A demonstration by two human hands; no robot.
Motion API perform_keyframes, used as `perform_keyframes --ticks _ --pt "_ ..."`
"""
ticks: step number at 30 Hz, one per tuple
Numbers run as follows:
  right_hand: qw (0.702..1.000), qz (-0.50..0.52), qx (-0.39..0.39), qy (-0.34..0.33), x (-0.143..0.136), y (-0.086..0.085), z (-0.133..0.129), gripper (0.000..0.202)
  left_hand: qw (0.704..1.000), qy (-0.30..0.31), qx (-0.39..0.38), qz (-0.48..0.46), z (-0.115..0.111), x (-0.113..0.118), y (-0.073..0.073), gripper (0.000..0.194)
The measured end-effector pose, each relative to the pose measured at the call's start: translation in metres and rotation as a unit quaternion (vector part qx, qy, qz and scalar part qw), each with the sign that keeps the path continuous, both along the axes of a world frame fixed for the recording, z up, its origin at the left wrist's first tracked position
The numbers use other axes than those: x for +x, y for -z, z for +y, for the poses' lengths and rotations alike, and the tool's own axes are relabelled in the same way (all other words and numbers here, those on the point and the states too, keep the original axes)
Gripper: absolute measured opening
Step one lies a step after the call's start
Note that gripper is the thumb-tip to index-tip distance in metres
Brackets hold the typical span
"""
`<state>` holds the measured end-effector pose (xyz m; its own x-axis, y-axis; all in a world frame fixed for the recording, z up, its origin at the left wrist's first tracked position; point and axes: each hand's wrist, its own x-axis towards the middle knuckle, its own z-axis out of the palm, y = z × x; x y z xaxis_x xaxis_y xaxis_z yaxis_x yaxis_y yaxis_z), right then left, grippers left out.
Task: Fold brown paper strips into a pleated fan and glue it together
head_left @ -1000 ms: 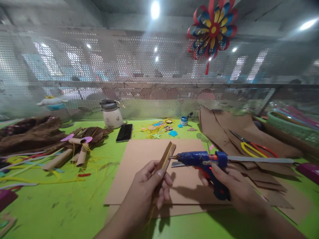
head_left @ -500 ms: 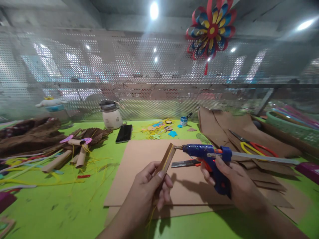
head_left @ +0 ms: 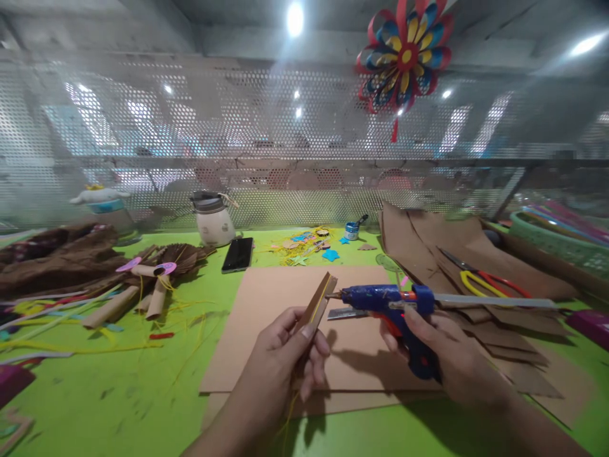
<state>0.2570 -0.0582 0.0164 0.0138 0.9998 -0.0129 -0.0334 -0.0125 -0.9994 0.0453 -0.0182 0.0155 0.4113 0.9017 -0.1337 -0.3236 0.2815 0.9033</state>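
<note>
My left hand (head_left: 285, 355) pinches a narrow folded brown paper strip (head_left: 320, 298), tilted upward, with a yellow string along it. My right hand (head_left: 447, 352) is wrapped round the handle of a blue glue gun (head_left: 375, 297), whose nozzle touches or nearly touches the strip's right edge. A long white glue stick (head_left: 499, 301) sticks out of the gun's back. Behind the gun a utility knife (head_left: 349, 313) shows its blade. Under both hands lie flat brown sheets (head_left: 257, 324) on the green table (head_left: 118, 393).
Brown paper (head_left: 428, 247) and scissors (head_left: 490, 284) lie at the right, near a green basket (head_left: 556, 244). A phone (head_left: 238, 254), a jar (head_left: 215, 222), blue paint pot (head_left: 352, 230) and paper stars (head_left: 330, 255) stand or lie behind. Cardboard rolls (head_left: 111, 308) are at the left.
My right hand has shifted the glue gun slightly left and down, so its nozzle sits lower along the strip. My left hand and the strip have hardly moved.
</note>
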Motion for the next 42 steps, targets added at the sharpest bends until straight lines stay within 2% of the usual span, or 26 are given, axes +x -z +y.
perform_keyframes --ticks 10,21,28,34,42 --pt "0.999 -0.006 -0.039 -0.028 -0.003 -0.002 -0.004 0.045 1.0 0.002 -0.003 0.005 0.002 -0.001 -0.001 0.023" --pt "0.995 0.076 0.048 0.03 0.003 -0.002 0.004 0.039 0.999 0.03 -0.012 0.019 0.0 -0.001 0.002 0.023" --pt "0.999 0.045 0.023 0.005 0.001 0.001 0.004 0.041 0.999 0.026 -0.018 -0.003 -0.002 0.0 -0.003 0.021" --pt "1.0 0.019 0.006 0.015 -0.003 0.005 0.0 0.042 0.999 0.01 -0.042 -0.011 -0.005 0.0 -0.013 0.021" --pt "0.998 -0.062 0.009 -0.011 -0.003 0.009 -0.005 0.047 0.999 0.002 -0.035 -0.007 -0.003 -0.003 -0.011 0.022"
